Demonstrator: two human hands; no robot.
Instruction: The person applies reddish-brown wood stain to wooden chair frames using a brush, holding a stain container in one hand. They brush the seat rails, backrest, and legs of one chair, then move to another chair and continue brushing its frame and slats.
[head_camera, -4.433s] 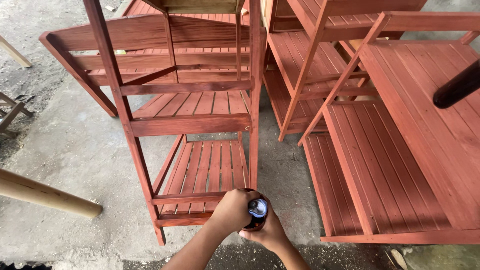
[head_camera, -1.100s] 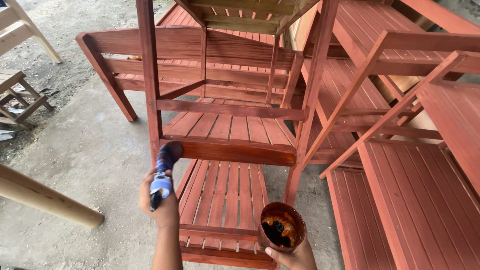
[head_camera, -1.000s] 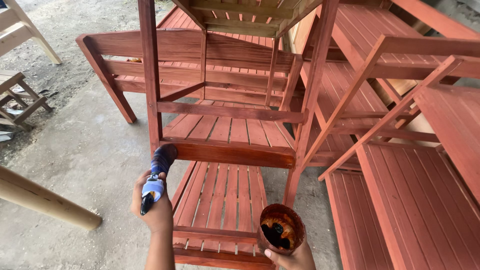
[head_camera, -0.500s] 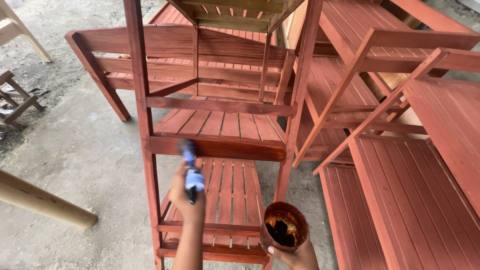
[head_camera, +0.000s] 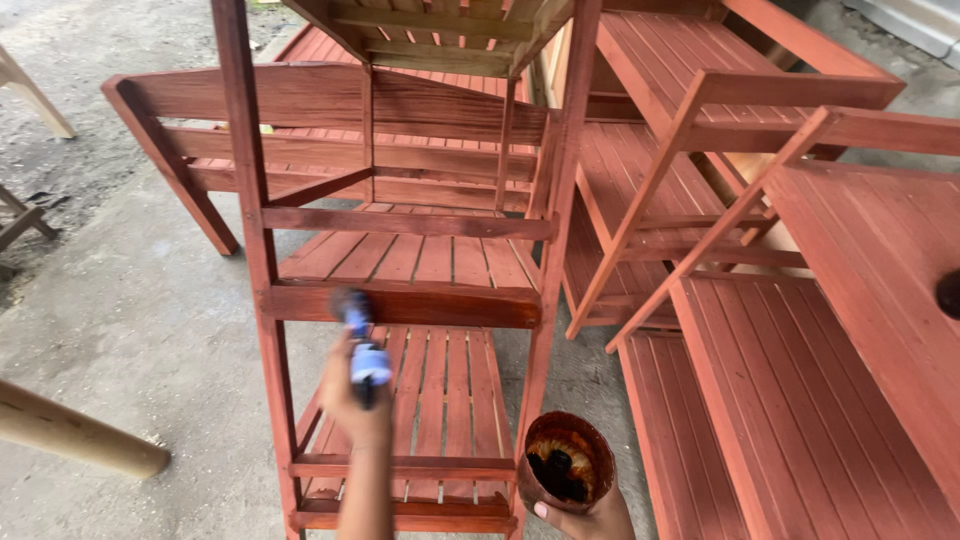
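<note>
My left hand (head_camera: 355, 395) grips a paintbrush (head_camera: 362, 340) with a blue and white handle. Its dark bristles touch the front rail (head_camera: 440, 303) of the middle shelf of a red-brown stained wooden rack (head_camera: 250, 190). My right hand (head_camera: 585, 520) holds a round cup of dark stain (head_camera: 563, 473) low at the bottom edge, just right of the rack's front right leg. The rack stands upright in front of me with slatted shelves; its top shelf looks unstained underneath.
Several more red-brown slatted racks (head_camera: 800, 330) lie and lean to the right and behind. A pale wooden pole (head_camera: 70, 435) juts in at the lower left. Bare-wood furniture parts (head_camera: 25, 215) sit at the far left on the concrete floor.
My left hand has swung the brush from beside the rack's left leg rightward and up onto the middle shelf's front rail. The cup of stain stays low on the right.
</note>
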